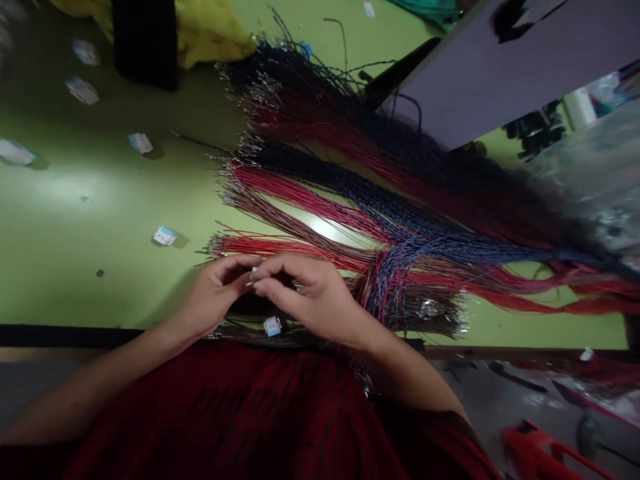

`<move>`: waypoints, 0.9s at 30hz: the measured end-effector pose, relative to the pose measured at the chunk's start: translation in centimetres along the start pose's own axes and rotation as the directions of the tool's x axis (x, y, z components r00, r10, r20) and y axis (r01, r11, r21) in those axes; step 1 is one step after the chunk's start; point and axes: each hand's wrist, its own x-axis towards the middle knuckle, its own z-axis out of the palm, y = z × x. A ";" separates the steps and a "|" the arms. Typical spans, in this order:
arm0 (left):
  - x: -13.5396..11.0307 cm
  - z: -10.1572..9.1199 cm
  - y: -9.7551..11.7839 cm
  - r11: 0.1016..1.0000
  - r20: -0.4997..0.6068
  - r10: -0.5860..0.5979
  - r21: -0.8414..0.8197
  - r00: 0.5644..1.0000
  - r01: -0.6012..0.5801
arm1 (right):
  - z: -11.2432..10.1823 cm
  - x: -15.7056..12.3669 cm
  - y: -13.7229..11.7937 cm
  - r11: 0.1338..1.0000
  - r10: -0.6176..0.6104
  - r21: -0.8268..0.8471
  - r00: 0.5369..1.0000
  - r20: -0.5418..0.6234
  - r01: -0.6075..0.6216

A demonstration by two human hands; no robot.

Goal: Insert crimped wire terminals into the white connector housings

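Here, bundles of red and blue wires [380, 220] fan across the green table [75, 220], with small white connectors [165, 235] scattered to the left. Both hands meet near the table's edge: the left hand [213, 293] and right hand [305, 297] pinch a tiny white piece [254, 271] between their fingertips, above another connector [273, 326].

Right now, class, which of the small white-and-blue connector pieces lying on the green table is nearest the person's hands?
The connector just below the hands, at the table's near edge; the others lie scattered farther left.

We are at a wiring assembly workshop: a green table [75, 220] carries fanned bundles of red, blue and brown wires [380, 220] with metal terminals, and small white connector housings [165, 235] lie scattered.
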 end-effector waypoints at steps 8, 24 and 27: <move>-0.3 0.0 0.5 0.993 0.037 -0.104 -0.057 0.994 0.106 | -0.7 -1.3 4.3 0.963 0.257 -0.028 0.945 -0.204 -0.268; 0.1 0.3 0.5 0.981 0.046 -0.094 -0.169 0.994 0.101 | 0.2 -1.6 3.1 0.957 0.259 -0.101 0.958 -0.121 -0.271; 0.0 0.3 0.5 0.986 0.044 -0.085 -0.141 0.995 0.090 | 0.2 -1.5 3.1 0.946 0.276 -0.145 0.955 -0.112 -0.290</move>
